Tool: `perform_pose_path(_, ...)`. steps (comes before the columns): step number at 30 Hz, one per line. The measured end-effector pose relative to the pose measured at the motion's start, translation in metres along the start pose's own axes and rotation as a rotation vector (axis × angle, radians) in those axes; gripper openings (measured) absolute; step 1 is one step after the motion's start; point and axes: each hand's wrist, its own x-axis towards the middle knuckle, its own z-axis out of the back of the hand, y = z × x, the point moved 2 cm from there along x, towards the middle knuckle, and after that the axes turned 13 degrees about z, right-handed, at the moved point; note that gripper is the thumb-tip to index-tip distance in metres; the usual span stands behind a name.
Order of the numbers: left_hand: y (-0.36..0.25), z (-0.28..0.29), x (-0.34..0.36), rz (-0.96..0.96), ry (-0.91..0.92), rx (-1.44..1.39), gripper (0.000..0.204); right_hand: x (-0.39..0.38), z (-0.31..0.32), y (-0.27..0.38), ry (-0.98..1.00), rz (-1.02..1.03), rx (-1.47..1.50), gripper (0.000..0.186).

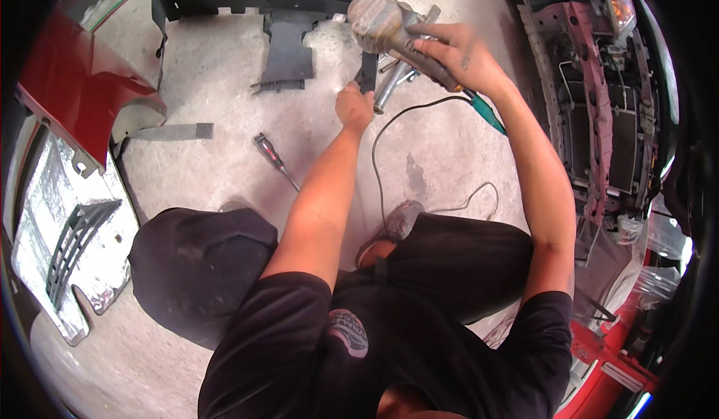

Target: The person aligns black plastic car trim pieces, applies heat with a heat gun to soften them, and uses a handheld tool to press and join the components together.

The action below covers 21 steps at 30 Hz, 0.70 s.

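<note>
My right hand (460,56) is wrapped over the body of a corded power tool (374,22), which looks like an angle grinder with a worn, round brownish head. Green wrapping (488,113) covers the start of its cord. Closer to me, my left hand (354,106) is closed on the end of a dark plastic strip (368,71), just below the tool's head. A large black plastic car trim panel (288,44) lies on the floor beyond and left of that hand. Metal hand tools (391,89) lie between my hands, partly covered by the power tool.
A screwdriver (271,153) lies on the concrete floor left of my left forearm. The black cord (377,157) loops toward my shoe. Red body panels (82,82) and a silvery foil-faced sheet (90,262) stand at left. A car's opened front end (592,104) is at right.
</note>
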Motion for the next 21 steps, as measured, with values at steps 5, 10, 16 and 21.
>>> perform_pose_path(5,0.001,0.001,0.001,0.025,-0.004,-0.003,0.039,0.001,-0.008,0.014,-0.059,-0.053,-0.098,0.039)
perform_pose_path(10,-0.001,0.003,-0.002,0.012,-0.020,0.000,0.039,0.011,0.008,0.005,-0.233,-0.035,-0.063,0.039)
perform_pose_path(16,-0.001,0.004,-0.003,0.045,0.028,0.004,0.033,0.017,0.010,-0.009,-0.265,0.050,0.028,0.040)
perform_pose_path(21,0.001,0.002,-0.001,0.022,0.010,0.009,0.033,0.020,0.006,-0.007,-0.225,-0.043,-0.091,0.040)
